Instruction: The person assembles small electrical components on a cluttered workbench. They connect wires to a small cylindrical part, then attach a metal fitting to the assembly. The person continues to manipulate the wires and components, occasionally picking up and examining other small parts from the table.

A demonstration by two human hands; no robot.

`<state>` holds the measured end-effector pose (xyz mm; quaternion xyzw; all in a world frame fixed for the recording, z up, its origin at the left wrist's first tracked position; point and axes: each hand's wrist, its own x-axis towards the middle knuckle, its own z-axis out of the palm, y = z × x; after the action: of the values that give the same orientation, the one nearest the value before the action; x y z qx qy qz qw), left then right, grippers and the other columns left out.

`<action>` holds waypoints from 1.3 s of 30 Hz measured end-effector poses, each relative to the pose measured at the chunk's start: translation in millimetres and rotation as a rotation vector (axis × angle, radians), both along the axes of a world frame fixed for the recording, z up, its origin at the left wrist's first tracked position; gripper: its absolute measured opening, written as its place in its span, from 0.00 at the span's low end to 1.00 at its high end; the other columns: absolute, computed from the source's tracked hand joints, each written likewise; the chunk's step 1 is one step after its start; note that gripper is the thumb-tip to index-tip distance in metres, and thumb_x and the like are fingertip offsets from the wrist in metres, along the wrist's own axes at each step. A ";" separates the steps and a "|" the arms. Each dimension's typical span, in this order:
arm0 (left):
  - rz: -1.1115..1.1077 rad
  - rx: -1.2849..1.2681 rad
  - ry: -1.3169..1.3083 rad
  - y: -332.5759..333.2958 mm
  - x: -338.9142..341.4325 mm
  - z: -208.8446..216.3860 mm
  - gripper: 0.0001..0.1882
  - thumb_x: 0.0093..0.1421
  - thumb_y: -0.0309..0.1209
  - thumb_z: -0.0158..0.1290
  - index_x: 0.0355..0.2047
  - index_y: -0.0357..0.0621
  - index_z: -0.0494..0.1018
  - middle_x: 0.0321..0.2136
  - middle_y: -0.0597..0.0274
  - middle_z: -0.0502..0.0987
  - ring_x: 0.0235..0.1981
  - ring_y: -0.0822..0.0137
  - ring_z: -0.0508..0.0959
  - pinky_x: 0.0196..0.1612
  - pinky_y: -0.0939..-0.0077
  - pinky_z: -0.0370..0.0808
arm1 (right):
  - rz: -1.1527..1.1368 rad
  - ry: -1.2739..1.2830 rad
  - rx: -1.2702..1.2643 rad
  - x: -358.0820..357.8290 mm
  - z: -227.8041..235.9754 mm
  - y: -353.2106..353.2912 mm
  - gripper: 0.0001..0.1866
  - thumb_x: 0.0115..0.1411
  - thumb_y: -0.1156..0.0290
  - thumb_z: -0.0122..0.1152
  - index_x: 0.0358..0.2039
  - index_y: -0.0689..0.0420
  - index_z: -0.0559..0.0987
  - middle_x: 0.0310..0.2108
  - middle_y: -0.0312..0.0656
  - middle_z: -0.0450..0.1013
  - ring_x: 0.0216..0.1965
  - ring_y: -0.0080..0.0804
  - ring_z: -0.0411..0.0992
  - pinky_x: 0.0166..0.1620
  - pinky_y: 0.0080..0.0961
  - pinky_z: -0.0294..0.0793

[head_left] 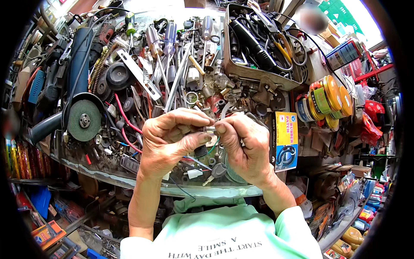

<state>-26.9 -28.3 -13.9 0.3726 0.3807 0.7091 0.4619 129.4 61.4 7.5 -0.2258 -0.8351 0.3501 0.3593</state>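
Over the near part of a cluttered glass-topped table, my left hand [172, 136] and my right hand [246, 144] meet at the fingertips. Thumb and fingers of each are pinched around a small metallic piece [210, 128], mostly covered by the fingers, so its kind cannot be told. Below them lie a key with a dark head [218, 171], a white plastic connector [194, 173] and a green grinding disc [234, 166] partly behind my right hand. Red wire [123, 114] runs through the parts left of my left hand.
An angle grinder [82, 99] lies at the left. Several screwdrivers [170, 34] rest at the back. A metal box [258, 77] of tools and cables stands back right, near a yellow and blue patch box [286, 138] and yellow-lidded tins [332, 97]. The glass edge [125, 181] curves in front of me.
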 end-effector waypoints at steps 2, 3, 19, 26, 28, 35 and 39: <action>0.006 0.004 -0.030 -0.3 0.7 0.0 0.14 0.52 0.13 0.60 0.40 0.29 0.76 0.41 0.51 0.78 0.44 0.66 0.79 0.48 0.76 0.78 | 0.006 -0.002 -0.026 -0.7 -0.3 -0.1 0.07 0.62 0.71 0.60 0.31 0.61 0.77 0.22 0.43 0.71 0.23 0.41 0.71 0.26 0.31 0.69; 0.015 0.000 -0.007 -1.0 1.2 -0.1 0.13 0.52 0.12 0.60 0.40 0.29 0.76 0.41 0.51 0.78 0.43 0.66 0.79 0.48 0.76 0.78 | 0.015 0.003 -0.038 -0.7 0.5 -0.8 0.07 0.62 0.71 0.60 0.31 0.61 0.77 0.22 0.43 0.71 0.23 0.41 0.71 0.26 0.31 0.69; 0.060 -0.069 0.038 -1.9 5.9 3.7 0.11 0.53 0.11 0.54 0.37 0.29 0.76 0.37 0.54 0.78 0.37 0.71 0.79 0.42 0.78 0.79 | 0.082 -0.065 -0.112 1.6 -2.3 -0.9 0.11 0.65 0.68 0.57 0.29 0.61 0.78 0.19 0.43 0.71 0.20 0.42 0.72 0.22 0.32 0.69; 0.155 -0.076 -0.035 -0.9 3.1 2.4 0.09 0.55 0.12 0.54 0.37 0.31 0.76 0.36 0.55 0.80 0.36 0.73 0.81 0.43 0.78 0.80 | 0.062 -0.006 -0.192 -0.9 11.6 -4.8 0.15 0.56 0.72 0.67 0.43 0.61 0.77 0.32 0.45 0.75 0.23 0.34 0.75 0.26 0.27 0.75; 0.139 -0.054 -0.068 -1.1 3.8 1.8 0.09 0.56 0.13 0.55 0.38 0.31 0.76 0.36 0.55 0.80 0.37 0.72 0.81 0.43 0.78 0.80 | 0.081 0.051 -0.023 -3.8 3.7 -3.0 0.14 0.54 0.78 0.67 0.42 0.61 0.77 0.32 0.45 0.75 0.27 0.38 0.77 0.28 0.28 0.76; 0.111 -0.039 0.038 -1.5 3.1 2.5 0.10 0.56 0.14 0.58 0.40 0.30 0.77 0.37 0.54 0.81 0.38 0.70 0.81 0.45 0.77 0.79 | 0.030 0.027 -0.024 -1.4 -1.8 -1.9 0.11 0.55 0.78 0.66 0.39 0.61 0.77 0.32 0.45 0.76 0.28 0.40 0.77 0.29 0.29 0.77; 0.097 -0.058 0.039 -1.1 3.1 0.8 0.10 0.58 0.18 0.59 0.41 0.30 0.78 0.35 0.53 0.81 0.36 0.70 0.82 0.40 0.79 0.81 | 0.034 0.034 0.040 -2.2 -2.2 0.8 0.10 0.55 0.78 0.66 0.38 0.61 0.77 0.31 0.44 0.76 0.28 0.40 0.76 0.29 0.29 0.76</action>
<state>-23.9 -29.4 -13.1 0.3539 0.4276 0.7122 0.4299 127.2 62.3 5.3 -0.1986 -0.8394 0.3432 0.3718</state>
